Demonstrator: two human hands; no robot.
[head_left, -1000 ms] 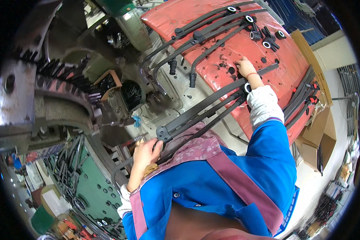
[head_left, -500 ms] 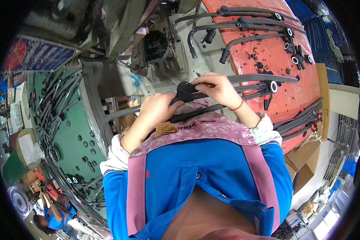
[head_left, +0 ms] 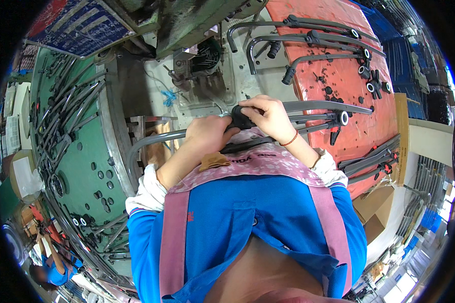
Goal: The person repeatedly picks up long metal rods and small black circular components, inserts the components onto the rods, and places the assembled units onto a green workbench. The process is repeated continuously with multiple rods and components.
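A grey metal tube frame lies across in front of my apron, its curved tube (head_left: 159, 138) bending down at the left end. At its middle is a black round plastic joint (head_left: 241, 121). My left hand (head_left: 207, 134) is wrapped round the frame just left of this joint, thumb against it. From the right, my right hand (head_left: 270, 118) has its thumb and bent fingers pressed on the joint's upper edge; whether a small part is between them is hidden. A flat grey bar (head_left: 328, 106) and a rod with a white-ringed end (head_left: 344, 118) extend rightward.
On the right, a red-covered table (head_left: 346, 65) bears more tube frames and scattered small black parts. A green table (head_left: 81, 182) at left holds piled tubes and black caps. Ahead stands a green machine (head_left: 202, 22) with a bin of pins (head_left: 206, 56). A cardboard box (head_left: 376, 212) is at right.
The joint's round, holed face, plainly visible before, is now turned and partly covered by my right fingers. Both hands stay on the frame. The whole view has shifted slightly.
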